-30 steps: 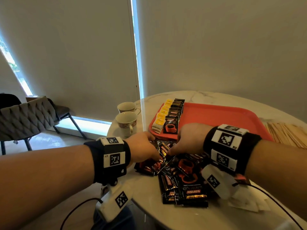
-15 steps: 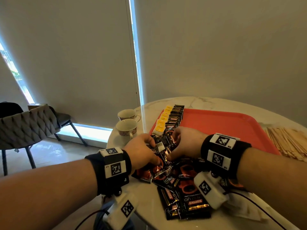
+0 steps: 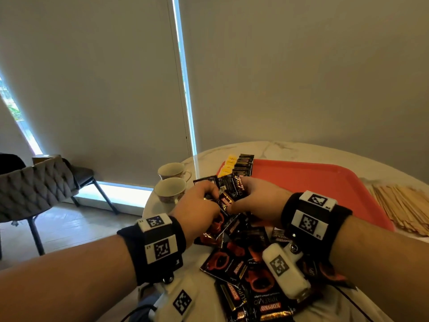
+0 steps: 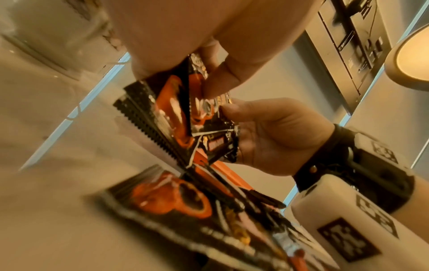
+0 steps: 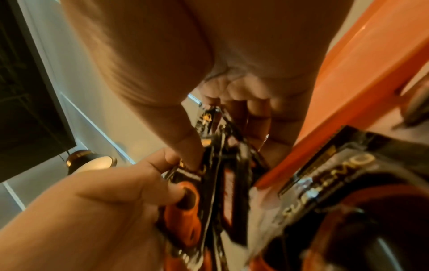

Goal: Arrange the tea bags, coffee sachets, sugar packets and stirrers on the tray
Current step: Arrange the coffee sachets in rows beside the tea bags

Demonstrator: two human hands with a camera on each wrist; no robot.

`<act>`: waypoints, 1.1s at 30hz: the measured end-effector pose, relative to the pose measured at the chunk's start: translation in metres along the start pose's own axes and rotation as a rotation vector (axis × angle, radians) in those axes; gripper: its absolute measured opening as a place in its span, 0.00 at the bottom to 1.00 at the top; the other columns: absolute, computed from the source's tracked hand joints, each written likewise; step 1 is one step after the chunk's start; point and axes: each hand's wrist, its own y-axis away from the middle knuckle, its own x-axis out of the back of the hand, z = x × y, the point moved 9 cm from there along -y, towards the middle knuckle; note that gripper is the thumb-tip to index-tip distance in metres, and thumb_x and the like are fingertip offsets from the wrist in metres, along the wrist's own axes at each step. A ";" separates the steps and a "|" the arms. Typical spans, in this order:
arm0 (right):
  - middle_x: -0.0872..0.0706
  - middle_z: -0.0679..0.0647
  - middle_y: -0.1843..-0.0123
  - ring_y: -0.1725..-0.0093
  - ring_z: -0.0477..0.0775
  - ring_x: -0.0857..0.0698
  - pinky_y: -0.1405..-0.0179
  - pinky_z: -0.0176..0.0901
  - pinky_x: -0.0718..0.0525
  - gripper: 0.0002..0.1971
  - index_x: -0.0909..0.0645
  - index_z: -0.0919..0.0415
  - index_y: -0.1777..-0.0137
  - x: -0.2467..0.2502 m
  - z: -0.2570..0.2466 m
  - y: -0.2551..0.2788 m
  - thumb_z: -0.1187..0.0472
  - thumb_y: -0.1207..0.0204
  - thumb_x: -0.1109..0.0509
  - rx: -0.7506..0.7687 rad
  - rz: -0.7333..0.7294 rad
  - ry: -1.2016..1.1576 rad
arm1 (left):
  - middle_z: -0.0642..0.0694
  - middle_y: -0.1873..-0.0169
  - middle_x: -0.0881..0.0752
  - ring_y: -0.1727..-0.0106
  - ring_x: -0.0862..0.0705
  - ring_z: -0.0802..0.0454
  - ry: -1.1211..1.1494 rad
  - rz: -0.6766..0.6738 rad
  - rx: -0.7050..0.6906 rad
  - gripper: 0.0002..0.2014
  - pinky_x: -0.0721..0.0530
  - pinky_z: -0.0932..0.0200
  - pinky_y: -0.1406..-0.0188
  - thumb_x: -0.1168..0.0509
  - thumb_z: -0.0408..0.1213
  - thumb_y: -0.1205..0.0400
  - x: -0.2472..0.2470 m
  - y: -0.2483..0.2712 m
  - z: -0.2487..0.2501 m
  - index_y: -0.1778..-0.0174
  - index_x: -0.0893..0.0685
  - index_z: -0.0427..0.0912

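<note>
Both hands hold a small bunch of black-and-red coffee sachets (image 3: 228,192) lifted above the loose pile of sachets (image 3: 248,277) on the table. My left hand (image 3: 199,205) grips the bunch from the left, thumb and fingers curled round it (image 4: 176,110). On the right side my right hand (image 3: 255,196) pinches the same bunch (image 5: 218,165). The red tray (image 3: 325,182) lies just beyond, with a row of yellow tea bags (image 3: 228,165) and a row of dark sachets (image 3: 242,165) along its left edge. Wooden stirrers (image 3: 404,205) lie right of the tray.
Two teacups (image 3: 170,190) stand on the table left of the tray, close to my left hand. The round marble table (image 3: 290,147) ends near the cups. A grey padded chair (image 3: 30,187) stands on the floor at left. White paper packets (image 3: 362,305) lie under my right forearm.
Both hands rose from the pile with a bunch of coffee sachets gathered between them and shifted toward the tray's near left corner.
</note>
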 end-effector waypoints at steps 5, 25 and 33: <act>0.09 0.63 0.44 0.48 0.66 0.07 0.50 0.70 0.09 0.25 0.22 0.50 0.34 0.004 -0.003 -0.006 0.69 0.28 0.22 0.048 0.018 -0.241 | 0.33 0.57 0.13 0.65 0.14 0.41 0.127 0.064 -0.047 0.18 0.13 0.45 0.64 0.44 0.16 0.22 -0.007 -0.020 0.020 0.60 0.20 0.46; 0.08 0.64 0.44 0.47 0.72 0.08 0.47 0.79 0.12 0.23 0.19 0.57 0.34 0.037 0.012 -0.026 0.73 0.27 0.22 0.133 0.214 -0.705 | 0.48 0.42 0.08 0.56 0.10 0.55 0.085 0.256 -0.270 0.19 0.08 0.56 0.57 0.47 0.35 0.06 -0.020 -0.033 0.070 0.34 0.13 0.58; 0.08 0.62 0.42 0.46 0.66 0.07 0.51 0.65 0.09 0.23 0.19 0.57 0.31 0.039 0.019 -0.026 0.72 0.25 0.23 0.126 0.175 -0.745 | 0.47 0.36 0.13 0.46 0.08 0.46 0.027 0.116 -0.212 0.27 0.06 0.45 0.45 0.43 0.27 0.10 -0.027 -0.043 0.070 0.19 0.24 0.59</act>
